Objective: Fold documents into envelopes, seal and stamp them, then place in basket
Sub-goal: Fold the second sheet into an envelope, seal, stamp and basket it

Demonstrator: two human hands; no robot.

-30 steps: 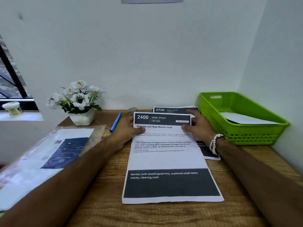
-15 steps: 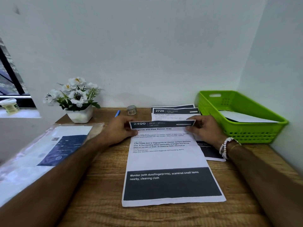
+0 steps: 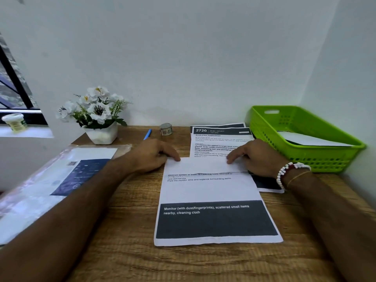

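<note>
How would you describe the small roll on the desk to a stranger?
Follow the back edge of the wooden desk, by the wall. Between the blue pen and the printed sheets stands a small roll, the only round, squat thing there.

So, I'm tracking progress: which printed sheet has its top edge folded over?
The nearest sheet, pressed by left hand and right hand; the 2720 sheet behind lies flat.
</note>
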